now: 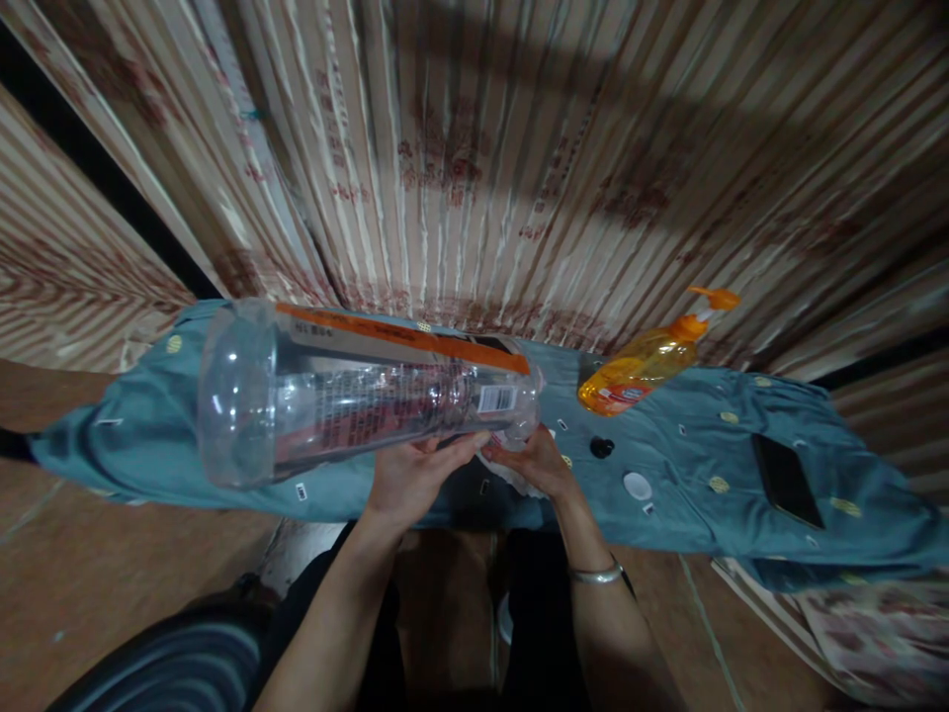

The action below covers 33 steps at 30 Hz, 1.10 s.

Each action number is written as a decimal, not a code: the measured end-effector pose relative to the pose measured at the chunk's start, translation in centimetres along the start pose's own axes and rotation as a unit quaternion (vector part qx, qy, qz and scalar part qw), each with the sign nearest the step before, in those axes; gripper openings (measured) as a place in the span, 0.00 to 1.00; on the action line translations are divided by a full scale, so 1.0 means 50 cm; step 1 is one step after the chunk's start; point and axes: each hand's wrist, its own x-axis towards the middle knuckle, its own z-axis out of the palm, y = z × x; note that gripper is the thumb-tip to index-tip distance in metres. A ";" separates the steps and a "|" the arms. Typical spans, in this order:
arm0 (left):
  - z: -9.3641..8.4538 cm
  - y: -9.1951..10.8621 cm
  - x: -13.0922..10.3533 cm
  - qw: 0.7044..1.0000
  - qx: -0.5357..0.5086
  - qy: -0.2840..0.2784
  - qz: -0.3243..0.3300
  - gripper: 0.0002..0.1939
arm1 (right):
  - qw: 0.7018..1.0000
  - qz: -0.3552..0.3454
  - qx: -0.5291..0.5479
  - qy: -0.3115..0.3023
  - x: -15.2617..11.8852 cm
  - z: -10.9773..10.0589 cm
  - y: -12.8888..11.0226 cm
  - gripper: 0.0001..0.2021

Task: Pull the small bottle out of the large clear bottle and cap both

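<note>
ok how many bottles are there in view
2: a large clear bottle on its side next to the left hand, and an orange pump bottle on the teal cloth; the clear one could hide others.

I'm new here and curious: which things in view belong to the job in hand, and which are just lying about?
In the job, it seems:
large clear bottle, at left hand and right hand
white crumpled piece

Apparently just lying about:
orange pump bottle
small black object
white disc
dark flat rectangular object
</note>
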 end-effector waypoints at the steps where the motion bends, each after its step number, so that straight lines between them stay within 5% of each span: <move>1: 0.001 0.000 0.001 1.000 -0.010 -0.005 0.002 0.11 | 1.000 0.002 0.002 -0.007 0.000 0.000 0.000 0.26; 9: 0.009 0.019 0.004 0.992 -0.127 -0.018 0.016 0.15 | 0.999 -0.007 0.031 -0.042 0.003 -0.001 0.005 0.26; 17: -0.010 0.041 0.026 0.995 -0.077 -0.039 -0.056 0.10 | 1.000 -0.008 0.011 -0.022 0.007 0.001 0.018 0.25; 33: -0.011 -0.003 0.062 0.984 -0.146 -0.100 -0.015 0.13 | 0.999 -0.018 -0.029 -0.010 0.005 -0.006 0.012 0.18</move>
